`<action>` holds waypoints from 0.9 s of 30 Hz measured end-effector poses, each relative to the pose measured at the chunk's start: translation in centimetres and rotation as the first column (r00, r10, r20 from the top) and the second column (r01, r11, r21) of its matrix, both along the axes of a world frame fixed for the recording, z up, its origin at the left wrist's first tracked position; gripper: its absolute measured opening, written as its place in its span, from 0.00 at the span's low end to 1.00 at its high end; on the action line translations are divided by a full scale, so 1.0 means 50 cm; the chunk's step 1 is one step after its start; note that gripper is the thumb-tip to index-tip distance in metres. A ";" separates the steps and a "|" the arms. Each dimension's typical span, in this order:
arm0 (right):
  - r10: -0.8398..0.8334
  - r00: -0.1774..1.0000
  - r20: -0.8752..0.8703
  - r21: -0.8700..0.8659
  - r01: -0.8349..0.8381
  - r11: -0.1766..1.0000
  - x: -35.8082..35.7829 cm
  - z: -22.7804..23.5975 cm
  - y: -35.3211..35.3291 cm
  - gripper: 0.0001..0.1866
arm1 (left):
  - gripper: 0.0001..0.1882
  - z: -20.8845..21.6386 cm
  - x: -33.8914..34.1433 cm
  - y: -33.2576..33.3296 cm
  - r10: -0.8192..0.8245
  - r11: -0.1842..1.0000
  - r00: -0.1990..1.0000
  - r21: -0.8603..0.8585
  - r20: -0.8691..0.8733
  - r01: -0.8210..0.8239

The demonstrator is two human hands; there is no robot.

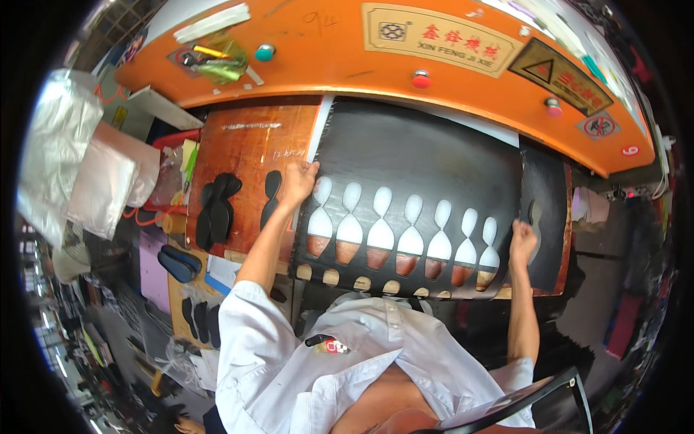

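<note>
A wide black sheet [426, 145] lies across the work surface in front of me, with a row of sole-shaped holes cut through it. White and reddish-brown show through those holes. At its left edge my left hand [298, 182] is closed, pinching the sheet. My right hand [522, 244] closes on the sheet's right edge. Just beside the right hand is a greyish sole shape [536, 228] on another black layer. A black sole piece [272, 192] rests on the brown board next to my left hand. Further left, several black sole pieces [217, 213] lie piled together.
An orange machine beam [318, 50] spans the far side, carrying a green button [264, 52] and a red button [421, 79]. The brown board [246, 152] extends at left. Beyond it stand a red bin [170, 141] and clear plastic bags [108, 173]. Dark slippers [179, 263] sit lower left.
</note>
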State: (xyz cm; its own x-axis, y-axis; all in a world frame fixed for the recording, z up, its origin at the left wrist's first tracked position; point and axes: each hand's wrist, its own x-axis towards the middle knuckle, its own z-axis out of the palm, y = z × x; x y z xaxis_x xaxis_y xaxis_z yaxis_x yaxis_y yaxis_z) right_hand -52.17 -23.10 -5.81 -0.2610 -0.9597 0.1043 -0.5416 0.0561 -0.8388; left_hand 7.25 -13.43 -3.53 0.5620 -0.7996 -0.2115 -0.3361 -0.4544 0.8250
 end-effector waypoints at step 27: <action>0.056 0.899 -0.435 0.000 -0.063 0.998 -0.198 -0.035 0.038 0.38 | 0.20 0.031 -0.021 0.132 -0.273 0.959 0.838 0.208 0.473 0.194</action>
State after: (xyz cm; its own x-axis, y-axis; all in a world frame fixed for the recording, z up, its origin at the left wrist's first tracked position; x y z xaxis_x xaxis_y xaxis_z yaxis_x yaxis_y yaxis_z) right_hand -62.09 -21.22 -7.55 -0.1291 -0.9697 0.2076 -0.8541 0.0023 -0.5200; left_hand 6.20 -6.81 -1.99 0.4234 -0.9023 -0.0817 -0.7907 -0.4120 0.4528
